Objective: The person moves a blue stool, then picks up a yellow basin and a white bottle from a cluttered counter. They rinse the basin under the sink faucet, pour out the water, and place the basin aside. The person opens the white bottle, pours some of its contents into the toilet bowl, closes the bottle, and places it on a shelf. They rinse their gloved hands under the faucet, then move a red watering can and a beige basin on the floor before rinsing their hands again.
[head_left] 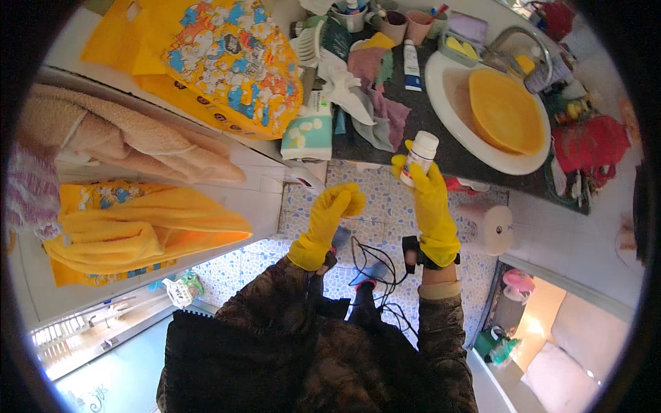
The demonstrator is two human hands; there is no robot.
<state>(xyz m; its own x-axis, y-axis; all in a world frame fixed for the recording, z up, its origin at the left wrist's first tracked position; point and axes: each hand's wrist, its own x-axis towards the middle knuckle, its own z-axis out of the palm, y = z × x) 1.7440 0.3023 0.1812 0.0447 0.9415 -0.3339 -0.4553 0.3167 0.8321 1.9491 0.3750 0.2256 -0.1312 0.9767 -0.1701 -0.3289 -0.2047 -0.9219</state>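
Yellow rubber gloves cover both of my hands. My right hand (428,196) is wrapped round a small white bottle (418,155) with a white screw cap, held upright just in front of the dark counter (447,155). To its left, apart from the bottle, my left hand (330,217) is closed, its fingers curled toward the thumb. Whatever may be inside those fingers is hidden. Beyond the bottle, to the right, a white oval sink (441,103) has a round yellow basin (506,110) in it.
The counter carries crumpled cloths (385,113), a tube (411,65), cups (418,26) and a tissue pack (307,138). A faucet (544,48) arches over the sink; a red cloth (592,148) lies at right. Towels (138,220) hang at left. Black cables (375,265) dangle below my hands.
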